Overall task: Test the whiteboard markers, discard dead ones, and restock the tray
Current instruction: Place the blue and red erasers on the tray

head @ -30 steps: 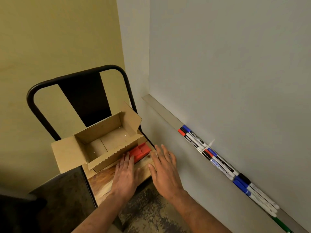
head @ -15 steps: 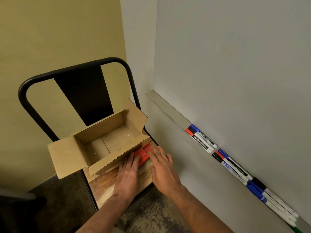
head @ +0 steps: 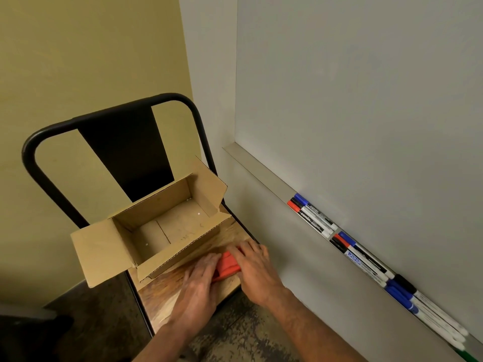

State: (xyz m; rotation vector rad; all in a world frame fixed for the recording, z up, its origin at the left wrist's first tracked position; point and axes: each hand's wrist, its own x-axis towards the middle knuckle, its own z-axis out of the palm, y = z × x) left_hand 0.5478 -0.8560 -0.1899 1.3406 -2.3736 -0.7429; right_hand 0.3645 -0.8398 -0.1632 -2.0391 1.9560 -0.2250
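Low in the middle of the frame, both hands meet on a red case (head: 226,265) that lies on the wooden seat (head: 162,296) of a black metal chair (head: 122,152). The left hand (head: 198,282) lies over the case's left side with its fingers stretched forward across it. Its thumb is hidden, so I cannot tell whether it grips the case or only rests on it. The right hand (head: 257,269) comes in from the lower right, and its fingers bend down over the far right end of the case and hold it there. The two hands sit close together with only the red strip showing between them. Just behind them, toward the middle left, an open cardboard box (head: 167,205) stands on the same seat with its flaps spread. One flap hangs out past the seat's left edge, and the box's near wall is just beside the left fingertips. The markers (head: 313,218) lie on the tray (head: 261,173) under the whiteboard (head: 366,100), running in a slanted line from centre right down to the lower right corner. They form loose clusters with blue, black and red caps, well apart from the hands. A green marker (head: 470,357) peeks in at the bottom right edge. A yellow wall (head: 78,61) fills the upper left, and mottled floor (head: 248,335) shows beneath the forearms.
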